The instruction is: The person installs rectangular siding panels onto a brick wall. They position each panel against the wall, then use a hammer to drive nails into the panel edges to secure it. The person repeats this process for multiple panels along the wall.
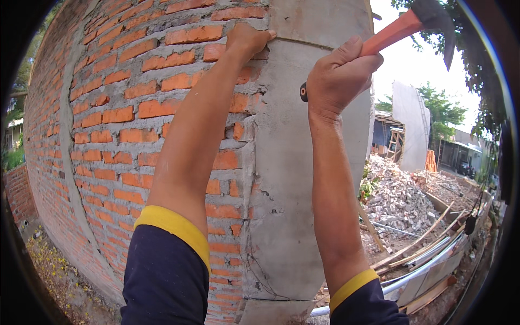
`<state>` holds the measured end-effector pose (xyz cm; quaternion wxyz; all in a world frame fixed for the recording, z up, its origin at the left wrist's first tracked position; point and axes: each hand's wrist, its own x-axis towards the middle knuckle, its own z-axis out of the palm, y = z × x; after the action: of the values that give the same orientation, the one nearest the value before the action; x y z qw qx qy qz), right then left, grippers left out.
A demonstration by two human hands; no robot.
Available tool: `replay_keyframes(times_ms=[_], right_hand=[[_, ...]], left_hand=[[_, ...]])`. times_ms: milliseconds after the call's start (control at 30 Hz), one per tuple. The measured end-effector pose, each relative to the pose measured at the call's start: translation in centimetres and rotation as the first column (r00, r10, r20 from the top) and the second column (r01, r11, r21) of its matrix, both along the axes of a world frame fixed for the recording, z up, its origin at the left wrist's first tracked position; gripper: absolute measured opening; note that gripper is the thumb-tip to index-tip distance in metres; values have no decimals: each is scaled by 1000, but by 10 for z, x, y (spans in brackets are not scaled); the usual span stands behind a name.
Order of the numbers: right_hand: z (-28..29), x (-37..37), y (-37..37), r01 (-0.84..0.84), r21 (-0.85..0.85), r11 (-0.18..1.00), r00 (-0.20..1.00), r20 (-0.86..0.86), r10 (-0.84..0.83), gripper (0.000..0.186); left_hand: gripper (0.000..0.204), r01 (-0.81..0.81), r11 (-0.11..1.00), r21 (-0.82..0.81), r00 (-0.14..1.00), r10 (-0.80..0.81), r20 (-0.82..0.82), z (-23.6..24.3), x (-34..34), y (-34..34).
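Note:
My right hand is wrapped round a claw hammer, raised in front of the grey concrete column. The hammer has an orange-red handle and a dark head at the upper right; its black handle end pokes out below my fist. Higher up, my left hand is closed against the brick wall, where the bricks meet the column. Its thumb points toward the column, beside a thin horizontal seam or strip. Whatever its fingers pinch, if anything, is hidden.
Right of the column lies a heap of broken rubble. Long planks and pipes lie in front of it. Farther off stand a pale wall slab and a wooden ladder-like frame. A thin wire hangs low along the column.

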<state>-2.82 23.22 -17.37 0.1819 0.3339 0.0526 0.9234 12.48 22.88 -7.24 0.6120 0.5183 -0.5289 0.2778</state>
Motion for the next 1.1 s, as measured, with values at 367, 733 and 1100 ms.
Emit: replay_keyframes(times_ms=[367,733,1100], right_hand=[[-2,7,-18,23,121,992,996,-92,-12,22],[3,-21,-6,-9,117,993,999,-33,13,24],[7,8,-22,36,269,962,971,-236,30,36]], left_hand=[[56,39,999,-25,998,-41,-50,2,2,-6],[60,-59,998,34,997,61,-43,2,-3,-2],[59,-64,998,9,997,64,-50,4,1,-9]])
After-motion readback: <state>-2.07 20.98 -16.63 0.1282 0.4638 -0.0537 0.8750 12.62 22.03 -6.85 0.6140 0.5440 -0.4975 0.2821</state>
